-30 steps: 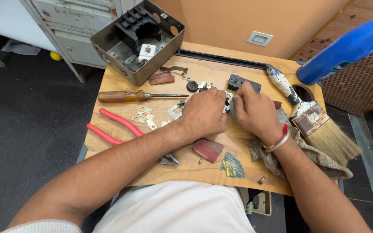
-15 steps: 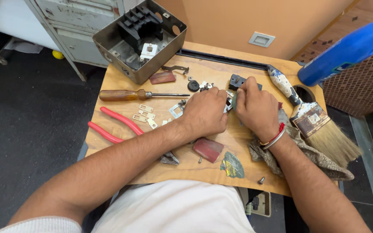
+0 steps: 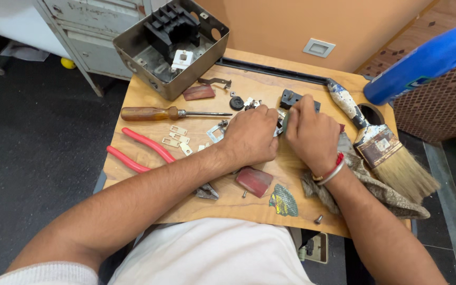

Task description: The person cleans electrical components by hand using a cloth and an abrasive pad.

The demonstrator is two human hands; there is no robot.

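While both hands keep to mid-tabletop (image 3: 249, 214), the right hand (image 3: 312, 134) has shifted slightly inward; left hand (image 3: 252, 134) and right are closed together on a small metal part (image 3: 279, 125) (mostly hidden), so fitting appears ongoing, screwdriver (image 3: 170, 113) idle.

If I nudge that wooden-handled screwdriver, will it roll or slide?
The screwdriver lies flat on the board. Its round handle would probably let it roll rather than slide. The thin metal shaft looks stiff, so it should move as one piece. The thick handle likely makes that end the heavier one.
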